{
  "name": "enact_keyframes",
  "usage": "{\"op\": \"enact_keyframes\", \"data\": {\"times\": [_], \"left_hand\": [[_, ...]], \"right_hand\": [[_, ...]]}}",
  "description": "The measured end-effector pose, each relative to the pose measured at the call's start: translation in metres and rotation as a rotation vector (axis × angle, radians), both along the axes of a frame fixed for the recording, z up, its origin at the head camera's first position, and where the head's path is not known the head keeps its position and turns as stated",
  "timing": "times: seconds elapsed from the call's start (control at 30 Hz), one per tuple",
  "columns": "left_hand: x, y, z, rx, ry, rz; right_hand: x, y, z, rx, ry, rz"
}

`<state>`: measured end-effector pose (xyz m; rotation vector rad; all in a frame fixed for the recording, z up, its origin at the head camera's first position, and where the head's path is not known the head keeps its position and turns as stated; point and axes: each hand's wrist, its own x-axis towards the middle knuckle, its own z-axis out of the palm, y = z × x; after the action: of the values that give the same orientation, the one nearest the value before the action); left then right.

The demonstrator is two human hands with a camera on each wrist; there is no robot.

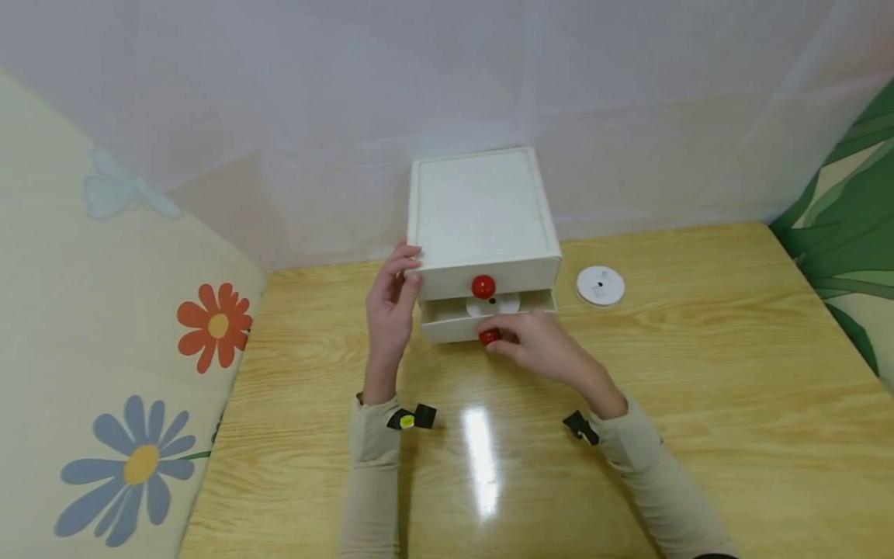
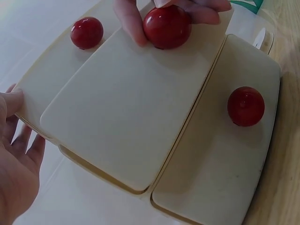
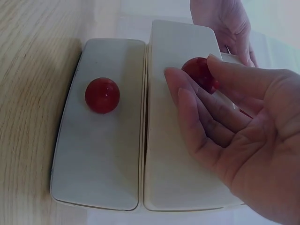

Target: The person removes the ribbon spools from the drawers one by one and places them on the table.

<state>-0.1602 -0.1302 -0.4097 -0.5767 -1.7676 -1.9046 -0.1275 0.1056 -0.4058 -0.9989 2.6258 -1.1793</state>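
A small white drawer cabinet (image 1: 482,206) with round red knobs stands against the back of the table. Its middle drawer (image 2: 117,103) is pulled out partway, and a white disc (image 1: 475,305) with a dark centre hole lies inside. My right hand (image 1: 538,341) pinches that drawer's red knob (image 3: 199,72) between thumb and fingers. At the cabinet's left front corner, my left hand (image 1: 393,307) rests with its fingers extended along the side and the thumb at the front. The top drawer's knob (image 1: 483,286) and the bottom drawer's knob (image 2: 246,106) are untouched; both those drawers are closed.
To the right of the cabinet, a white round spool (image 1: 601,286) lies flat on the wooden table (image 1: 712,349). Behind the cabinet hangs a pale cloth backdrop (image 1: 335,93). Panels with painted flowers (image 1: 218,325) and green leaves (image 1: 852,210) border the sides.
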Motion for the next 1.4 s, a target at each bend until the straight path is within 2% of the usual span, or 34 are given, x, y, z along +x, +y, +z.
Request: {"op": "enact_keyframes", "data": {"times": [0.3, 0.53, 0.77, 1.07, 1.4], "left_hand": [[0.000, -0.002, 0.000, -0.041, -0.006, 0.028], [0.000, 0.000, -0.001, -0.037, -0.016, 0.054], [-0.003, 0.006, -0.001, -0.014, -0.016, 0.021], [-0.004, 0.009, -0.001, 0.004, -0.051, 0.004], [-0.008, 0.008, -0.003, 0.026, -0.066, -0.005]], "right_hand": [[0.008, 0.000, 0.003, -0.017, -0.020, -0.002], [0.013, 0.003, 0.006, -0.011, -0.031, 0.012], [0.016, 0.008, 0.008, 0.005, -0.028, 0.012], [0.029, 0.012, -0.002, 0.017, -0.040, 0.022], [0.041, 0.013, 0.010, 0.131, -0.011, 0.082]]}}
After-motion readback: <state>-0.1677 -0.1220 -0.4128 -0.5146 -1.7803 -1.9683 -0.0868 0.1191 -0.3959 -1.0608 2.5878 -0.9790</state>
